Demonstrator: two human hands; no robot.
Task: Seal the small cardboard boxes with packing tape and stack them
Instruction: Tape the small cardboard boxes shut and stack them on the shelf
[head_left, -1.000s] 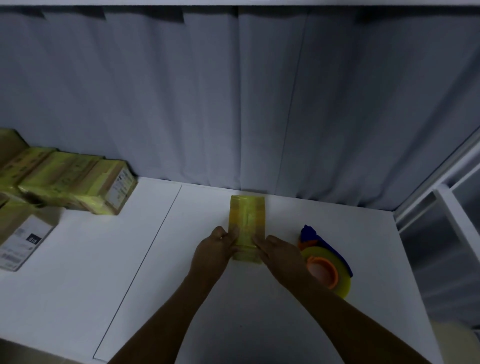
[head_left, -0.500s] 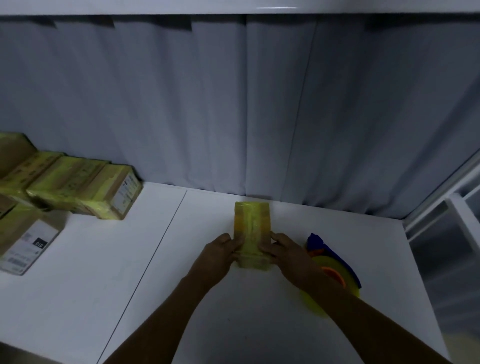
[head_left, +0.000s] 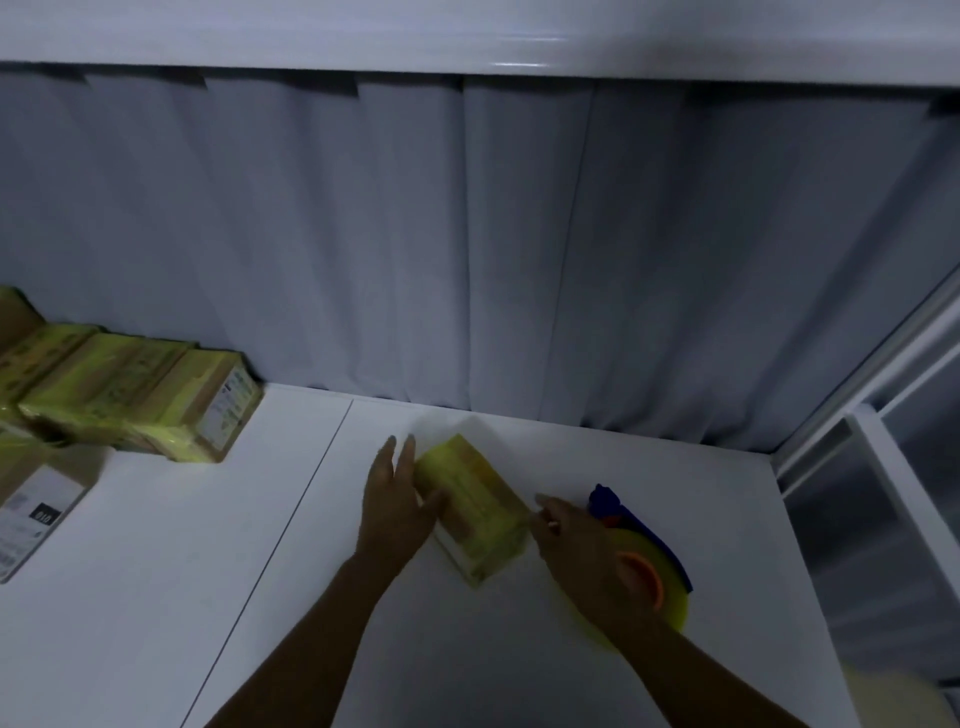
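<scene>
A small cardboard box wrapped in yellow packing tape (head_left: 475, 514) lies on the white worktop (head_left: 260, 597), between a person's two hands. A moment ago it pointed straight away from the person, with both hands pressed on its near end; now it has swung round to lie diagonally, its far end toward the left.

The left hand (head_left: 392, 506) is open, with straight fingers laid flat along the box's left side and the thumb touching its top. The right hand (head_left: 582, 545) has come off the box and its fingers are loosely extended, holding nothing; the tips are just beside the box's near right corner, and contact there cannot be told.

A yellow roll of packing tape on a blue dispenser (head_left: 672, 603) sits partly under the right wrist.

Well apart, at the far left, is a group of yellow-taped cardboard boxes (head_left: 156, 405). The turned box looks sealed and is likely headed for that group next
</scene>
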